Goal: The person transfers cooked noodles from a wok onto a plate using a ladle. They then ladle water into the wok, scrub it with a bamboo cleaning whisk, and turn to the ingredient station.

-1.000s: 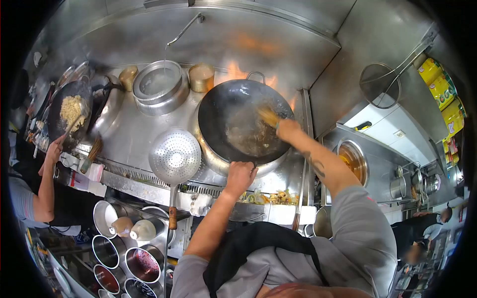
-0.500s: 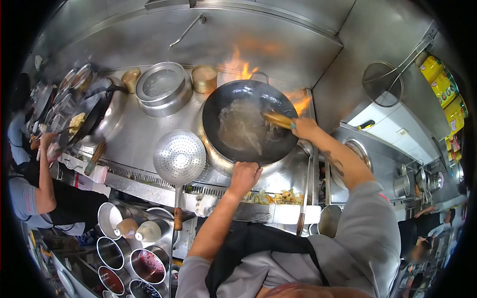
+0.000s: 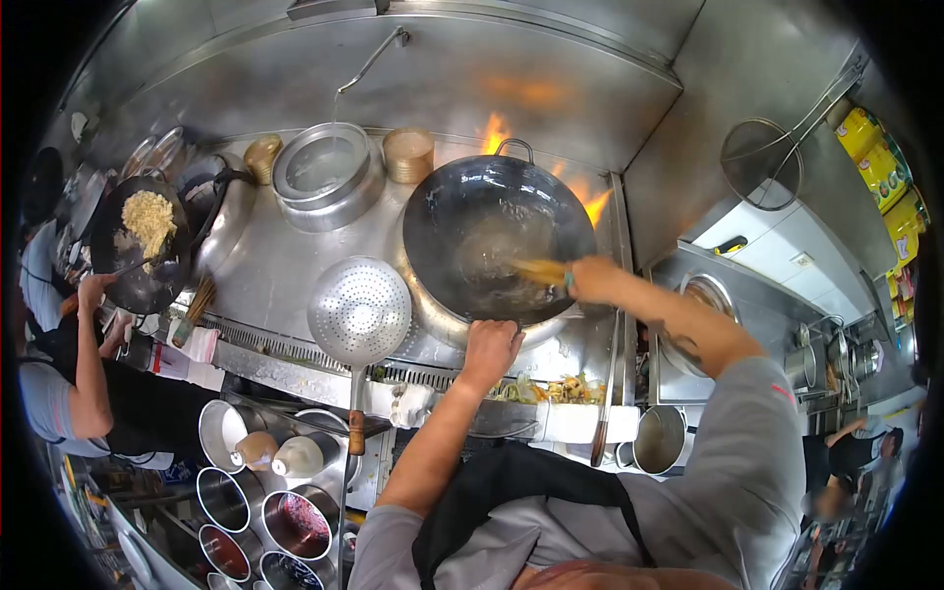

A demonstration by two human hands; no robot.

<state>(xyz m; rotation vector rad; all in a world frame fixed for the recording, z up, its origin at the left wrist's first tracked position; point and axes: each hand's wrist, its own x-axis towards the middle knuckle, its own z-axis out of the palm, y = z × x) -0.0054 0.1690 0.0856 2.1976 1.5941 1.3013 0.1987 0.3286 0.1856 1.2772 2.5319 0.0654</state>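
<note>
Gripped tan brush point(image 3: 541, 270) in right hand point(image 3: 594, 280) with fingers closed round its end, inside wok point(image 3: 442, 231), right near part. Couldn't make out blurred bristle tips. Held wok's near edge in left hand point(image 3: 492, 351) with curled fingers, hiding the gripped part.

The left hand point(image 3: 492, 350) is curled closed, left forearm point(image 3: 430, 447) slanting far, while the closed right hand point(image 3: 596, 280) reaches farther, right forearm point(image 3: 678, 323) angled left.
</note>
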